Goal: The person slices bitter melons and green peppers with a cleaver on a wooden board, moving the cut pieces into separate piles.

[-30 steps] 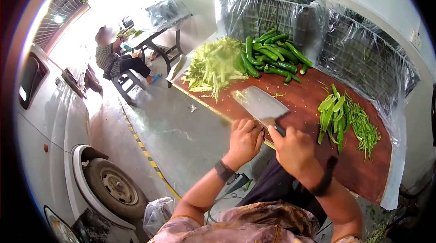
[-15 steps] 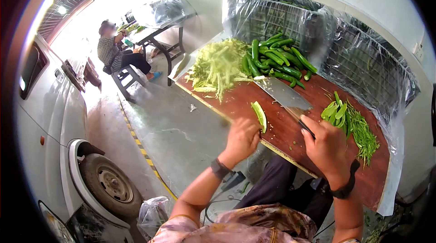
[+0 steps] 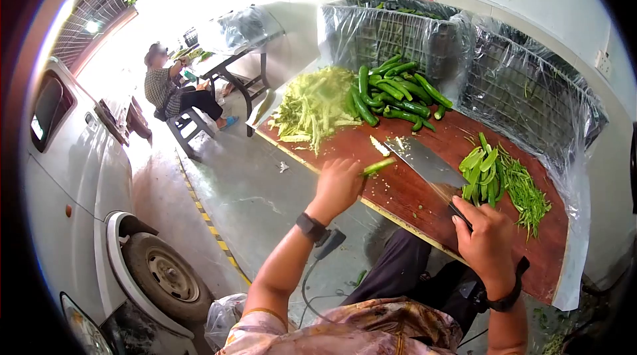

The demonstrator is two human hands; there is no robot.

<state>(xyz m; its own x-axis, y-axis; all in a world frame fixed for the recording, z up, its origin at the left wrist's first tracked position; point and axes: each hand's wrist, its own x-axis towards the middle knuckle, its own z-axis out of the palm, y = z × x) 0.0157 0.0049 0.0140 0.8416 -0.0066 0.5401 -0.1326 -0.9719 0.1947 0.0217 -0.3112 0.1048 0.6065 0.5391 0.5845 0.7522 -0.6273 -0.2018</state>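
Observation:
My left hand, at the front edge of the brown board, is closed on one end of a green pepper piece. In my right hand is the black handle of a cleaver, its broad blade low over the board and pointing away to the left. A pale pepper core lies by the blade's tip, with seeds scattered around. Beside the blade is a group of split green pepper pieces, next to thin green pepper shreds.
Whole green peppers and a pale heap of cores occupy the board's far side. Plastic-lined crates stand behind. At left are a white van and a person seated at another table.
My left hand has moved left and away from me with the pepper piece, now turned sideways. A pale core now lies by the blade's tip. The cleaver has shifted right and toward me.

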